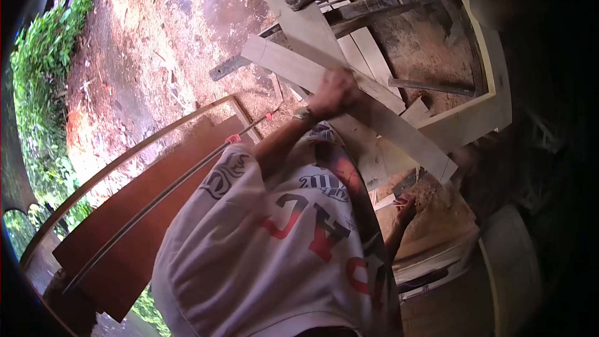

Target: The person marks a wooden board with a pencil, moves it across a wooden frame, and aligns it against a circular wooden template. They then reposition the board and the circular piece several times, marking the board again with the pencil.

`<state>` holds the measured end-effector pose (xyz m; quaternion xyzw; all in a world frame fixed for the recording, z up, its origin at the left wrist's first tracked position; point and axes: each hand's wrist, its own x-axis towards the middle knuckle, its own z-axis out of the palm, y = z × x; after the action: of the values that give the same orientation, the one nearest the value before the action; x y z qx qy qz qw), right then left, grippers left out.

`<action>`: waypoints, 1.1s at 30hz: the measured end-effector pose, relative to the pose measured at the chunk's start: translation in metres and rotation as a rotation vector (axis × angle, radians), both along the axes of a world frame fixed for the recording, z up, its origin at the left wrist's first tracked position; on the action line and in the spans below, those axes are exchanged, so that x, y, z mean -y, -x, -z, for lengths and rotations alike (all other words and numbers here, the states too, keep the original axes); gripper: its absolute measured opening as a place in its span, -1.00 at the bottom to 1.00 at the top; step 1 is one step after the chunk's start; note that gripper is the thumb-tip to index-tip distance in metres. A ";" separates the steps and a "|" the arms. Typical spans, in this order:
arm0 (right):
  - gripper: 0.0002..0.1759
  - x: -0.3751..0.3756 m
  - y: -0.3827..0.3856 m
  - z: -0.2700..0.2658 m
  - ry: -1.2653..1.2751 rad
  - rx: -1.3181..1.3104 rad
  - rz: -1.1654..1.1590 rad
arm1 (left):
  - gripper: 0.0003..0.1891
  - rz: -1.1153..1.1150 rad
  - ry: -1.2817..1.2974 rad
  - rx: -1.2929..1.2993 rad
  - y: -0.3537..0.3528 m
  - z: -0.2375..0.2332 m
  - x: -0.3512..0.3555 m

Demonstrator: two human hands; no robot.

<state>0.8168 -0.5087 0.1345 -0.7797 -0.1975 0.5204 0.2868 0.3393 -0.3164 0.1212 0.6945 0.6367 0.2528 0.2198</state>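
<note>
My left hand [337, 92], with a band at the wrist, is closed over a pale flat board [409, 137]. The board lies diagonally across a wider pale plank [296, 15]; thin lines cross it near both ends. Lower right, my right hand [405, 208] has curled fingers beside a small pale strip [385, 201] and a dark flat piece [405, 184]. What its fingers pinch is too small to make out. Between the arms hangs my printed light sweatshirt [249, 243].
A curved wooden frame [465, 118] stands at the right. Left, a reddish-brown panel [131, 212] lies beside a long metal bar clamp [156, 203]. A round dark object [294, 0] sits on the wider plank. Sawdust covers the ground [168, 25]; green plants [43, 93] line the left.
</note>
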 end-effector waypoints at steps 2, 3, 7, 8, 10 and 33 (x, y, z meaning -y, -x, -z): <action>-0.44 -0.010 -0.002 0.001 -0.016 0.083 -0.037 | -0.55 -0.307 -0.126 0.031 0.068 0.022 -0.004; -0.44 -0.011 -0.010 0.002 -0.010 0.092 -0.065 | -0.57 -0.531 -0.062 -0.042 0.102 0.019 -0.005; -0.43 -0.020 -0.024 0.007 0.094 0.270 -0.146 | -0.57 -0.897 -0.095 -0.270 0.218 0.033 0.003; -0.43 -0.026 -0.021 0.004 0.126 0.289 -0.190 | -0.57 -0.872 0.008 -0.158 0.252 0.062 0.006; -0.43 -0.024 -0.035 0.020 0.162 0.328 -0.289 | -0.59 -0.489 0.274 -0.264 0.305 0.114 0.003; -0.54 -0.057 0.019 -0.019 0.258 0.208 -0.357 | -0.51 -0.785 0.229 -0.003 0.274 0.080 0.016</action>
<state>0.7981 -0.4516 0.1535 -0.8120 -0.2924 0.5008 0.0664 0.0651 -0.3320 0.0407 0.3701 0.8777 0.2442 0.1816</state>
